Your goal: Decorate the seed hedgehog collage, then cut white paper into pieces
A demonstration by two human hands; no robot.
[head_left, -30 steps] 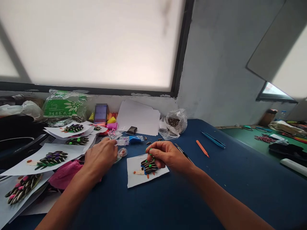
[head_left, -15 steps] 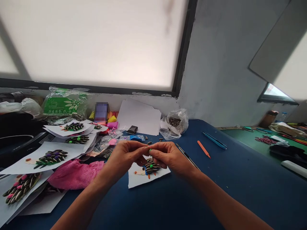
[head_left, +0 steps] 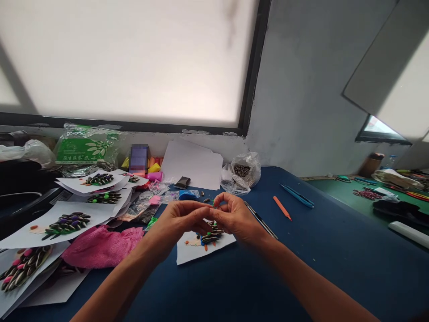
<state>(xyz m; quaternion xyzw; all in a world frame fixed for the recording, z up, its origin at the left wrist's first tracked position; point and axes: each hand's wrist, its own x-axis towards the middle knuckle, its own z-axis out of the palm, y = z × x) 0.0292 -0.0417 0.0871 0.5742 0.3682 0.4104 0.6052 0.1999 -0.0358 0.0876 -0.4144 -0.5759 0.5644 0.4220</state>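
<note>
Blue bench [head_left: 201,290] — above the card [head_left: 186,256], the right hand [head_left: 236,218] has fingers clamped on green clay [head_left: 213,202]; the left hand [head_left: 179,220], fingertips together, meets them.

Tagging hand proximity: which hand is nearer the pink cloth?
Left. The left hand is to the right of the pink cloth; the right hand is farther right, beyond the left hand.

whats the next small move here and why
Probably press the green bit at the right hand's fingertips onto the seed figure. A green dot already sits among its seeds, and both that hand and the left hand are poised above the figure's paper.
</note>
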